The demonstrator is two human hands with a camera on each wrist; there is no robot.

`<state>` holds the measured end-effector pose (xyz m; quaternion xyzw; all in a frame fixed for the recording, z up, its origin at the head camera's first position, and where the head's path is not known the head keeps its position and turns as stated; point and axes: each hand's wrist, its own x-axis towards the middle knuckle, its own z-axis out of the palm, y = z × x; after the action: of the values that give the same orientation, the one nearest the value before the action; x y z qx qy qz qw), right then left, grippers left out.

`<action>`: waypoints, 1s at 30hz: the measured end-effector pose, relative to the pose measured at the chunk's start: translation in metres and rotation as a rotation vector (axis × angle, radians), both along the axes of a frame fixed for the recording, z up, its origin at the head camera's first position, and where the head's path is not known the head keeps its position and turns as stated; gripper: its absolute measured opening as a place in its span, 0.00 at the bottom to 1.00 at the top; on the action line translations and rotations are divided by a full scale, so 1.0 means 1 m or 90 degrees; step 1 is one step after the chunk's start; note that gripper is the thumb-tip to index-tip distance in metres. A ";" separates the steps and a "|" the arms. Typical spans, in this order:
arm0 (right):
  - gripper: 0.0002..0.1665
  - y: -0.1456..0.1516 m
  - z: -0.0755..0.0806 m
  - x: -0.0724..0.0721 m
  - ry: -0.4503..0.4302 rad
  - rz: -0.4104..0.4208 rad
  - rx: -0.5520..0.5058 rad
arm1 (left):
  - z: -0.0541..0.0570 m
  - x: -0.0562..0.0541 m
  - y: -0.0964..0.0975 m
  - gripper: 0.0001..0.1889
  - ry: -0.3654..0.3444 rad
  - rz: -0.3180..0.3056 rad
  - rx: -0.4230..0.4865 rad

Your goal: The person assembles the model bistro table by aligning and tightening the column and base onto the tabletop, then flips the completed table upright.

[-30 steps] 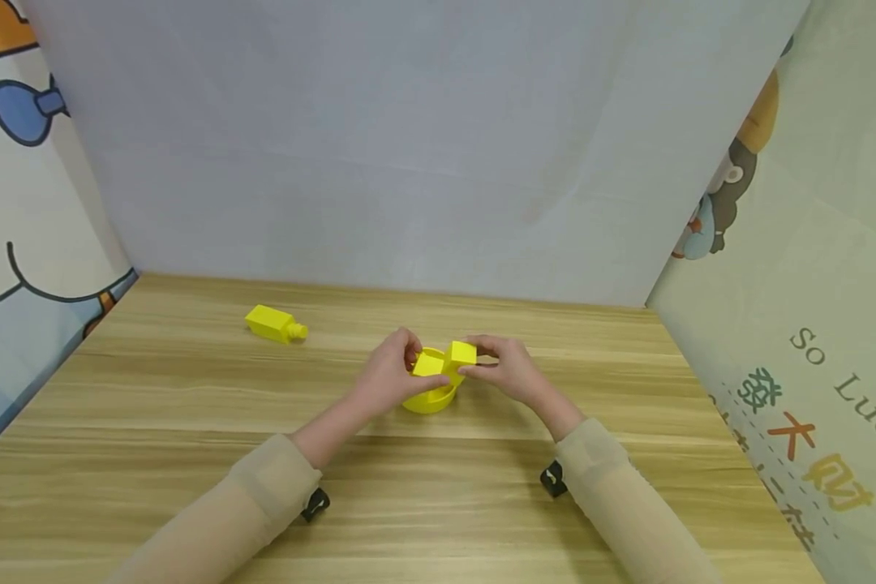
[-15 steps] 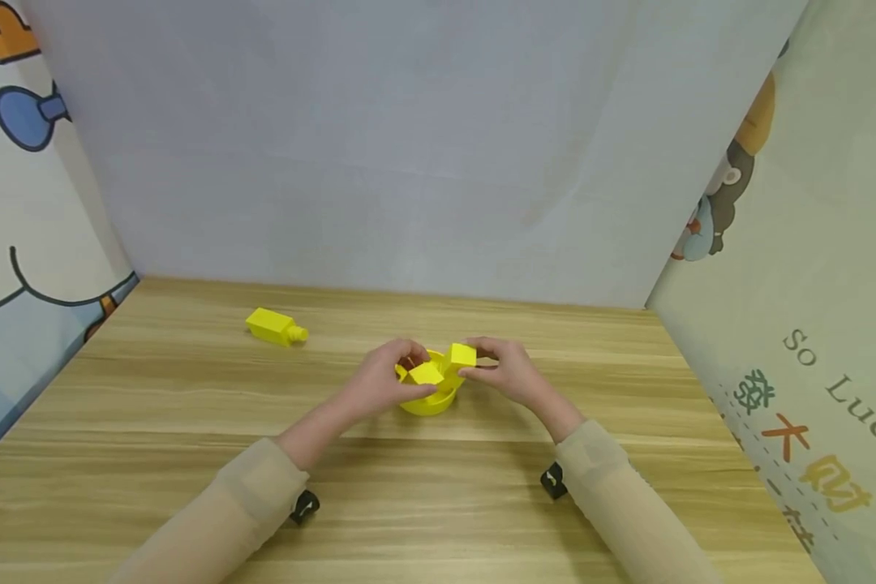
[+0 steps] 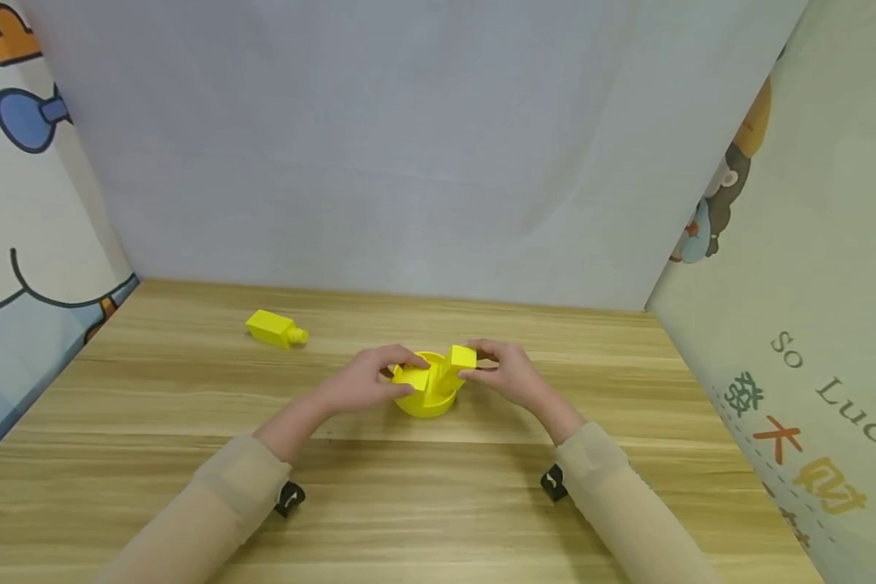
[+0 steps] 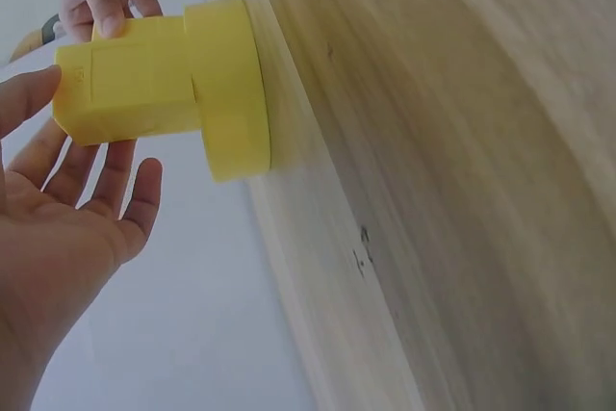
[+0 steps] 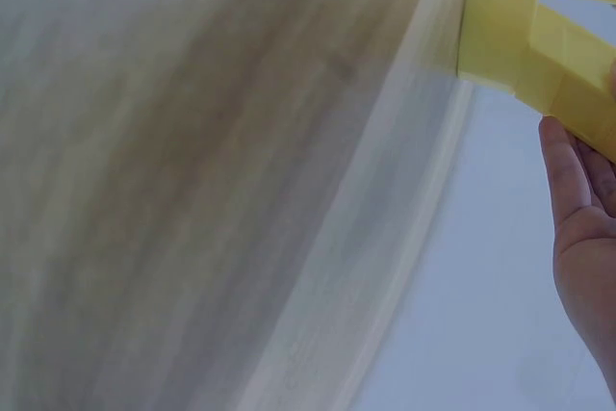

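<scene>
A round yellow dish (image 3: 427, 408) stands on the wooden table with two yellow square-sided blocks rising from it. My left hand (image 3: 358, 380) holds the left block (image 3: 412, 378) between thumb and fingers. In the left wrist view that block (image 4: 125, 93) stands upright in the dish (image 4: 231, 93). On the other side, my right hand (image 3: 509, 371) pinches the right block (image 3: 461, 358), which tilts outward to the right. A gap shows between the blocks in the right wrist view, where the right fingers (image 5: 566, 166) touch the tilted block (image 5: 568, 74). The lower ends of both blocks are hidden.
A yellow bottle shape (image 3: 272, 327) with a narrow neck lies on its side at the back left of the table (image 3: 423, 511). A pale cloth backdrop (image 3: 380, 162) rises behind the table, with printed cloth (image 3: 810, 243) at both sides.
My left hand has shifted left with the left block, which tilted on the way and now sits at the dish's left side, apart from the right block. The right hand has hardly moved.
</scene>
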<state>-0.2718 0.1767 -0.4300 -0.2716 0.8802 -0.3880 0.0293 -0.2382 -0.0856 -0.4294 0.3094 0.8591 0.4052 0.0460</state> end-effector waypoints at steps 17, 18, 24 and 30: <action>0.29 -0.001 0.003 0.002 -0.006 -0.013 0.002 | -0.005 0.012 0.013 0.32 -0.053 0.162 0.063; 0.28 -0.001 0.003 0.002 -0.003 -0.012 0.002 | -0.005 0.013 0.014 0.32 -0.057 0.181 0.068; 0.29 -0.001 0.000 0.000 -0.004 -0.010 0.000 | -0.007 0.017 0.019 0.30 -0.049 0.208 0.040; 0.29 -0.001 -0.001 0.000 -0.006 -0.009 0.002 | -0.012 0.014 0.016 0.29 -0.041 0.181 0.060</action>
<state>-0.2719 0.1762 -0.4314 -0.2636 0.8825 -0.3882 0.0310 -0.2246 -0.0701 -0.4411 0.1729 0.8725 0.4570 0.0011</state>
